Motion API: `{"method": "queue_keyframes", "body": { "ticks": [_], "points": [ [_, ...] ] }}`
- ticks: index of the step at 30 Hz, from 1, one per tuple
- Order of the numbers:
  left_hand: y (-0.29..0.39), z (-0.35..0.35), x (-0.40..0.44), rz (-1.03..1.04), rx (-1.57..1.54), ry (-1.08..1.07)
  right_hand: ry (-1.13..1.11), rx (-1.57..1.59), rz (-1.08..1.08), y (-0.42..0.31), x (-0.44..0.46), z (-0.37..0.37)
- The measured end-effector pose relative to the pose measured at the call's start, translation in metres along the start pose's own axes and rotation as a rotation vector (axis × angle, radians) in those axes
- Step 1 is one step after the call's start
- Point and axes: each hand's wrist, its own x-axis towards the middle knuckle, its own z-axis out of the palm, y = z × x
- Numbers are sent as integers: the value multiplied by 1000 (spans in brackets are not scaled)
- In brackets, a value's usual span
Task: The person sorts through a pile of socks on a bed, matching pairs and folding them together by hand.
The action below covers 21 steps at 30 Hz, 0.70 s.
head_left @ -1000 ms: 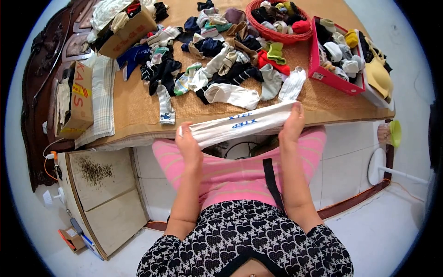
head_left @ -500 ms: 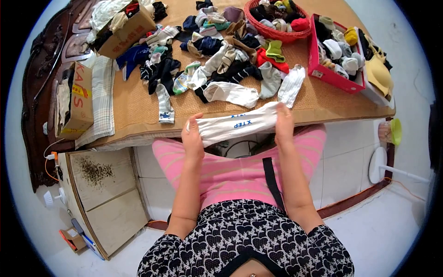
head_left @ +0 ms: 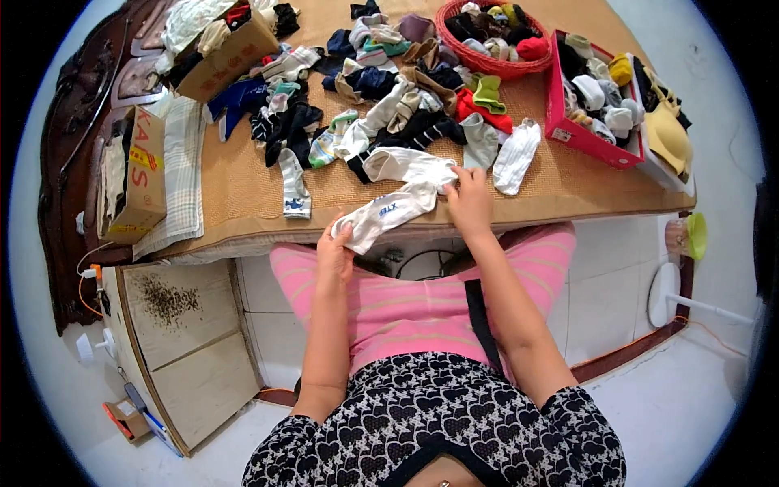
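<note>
A white sock with blue lettering point(head_left: 388, 213) stretches between my two hands over the front edge of the bed. My left hand point(head_left: 334, 247) grips its lower end, thumb on top. My right hand point(head_left: 469, 199) has its fingers closed at the other end, where the sock meets another white sock point(head_left: 398, 165) lying on the mat. Whether the right fingers also pinch that second sock cannot be made out. A ribbed white sock point(head_left: 517, 157) and a grey sock point(head_left: 480, 140) lie beyond my right hand. Left of them is a short white sock with a blue figure point(head_left: 294, 185).
Behind lies a heap of mixed socks point(head_left: 373, 89). A red basket point(head_left: 495, 63) and a pink box point(head_left: 596, 146), both filled with socks, stand at the back right. Two cardboard boxes point(head_left: 227, 65) are at the left. A wooden cabinet point(head_left: 203, 381) stands below the bed's left end.
The lettered sock has gone from stretched wide and level to slanted and less taut. My right hand has moved left and forward to the white sock on the mat; my left hand has shifted slightly.
</note>
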Motion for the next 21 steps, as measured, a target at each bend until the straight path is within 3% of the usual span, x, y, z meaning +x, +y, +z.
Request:
{"method": "queue_keyframes", "body": {
  "ticks": [2, 5, 10, 12, 14, 16, 18, 21],
  "points": [
    [-6, -5, 2, -63, -12, 30, -46, -333, -65, 7, 3, 8],
    [-7, -10, 1, -146, 49, 41, -45, -402, -199, 31, 7, 15],
    [-3, -4, -9, -295, 160, 13, 98, -309, -331, 1, 13, -10],
    [-3, 0, -12, -286, 105, -68, 177, 109, -167, -14, 13, -20],
    [-6, 2, -11, -283, 9, -85, 272, 146, -222, -23, 14, -31],
    [-5, 8, -11, -276, -87, -103, 279, 386, 156, -47, 8, -45],
    [-1, 15, -14, -263, -159, -65, 338, 368, 73, -60, 5, -48],
    [-2, 16, -14, -250, -151, -62, 45, 569, 144, -75, -4, -43]
  ]
}}
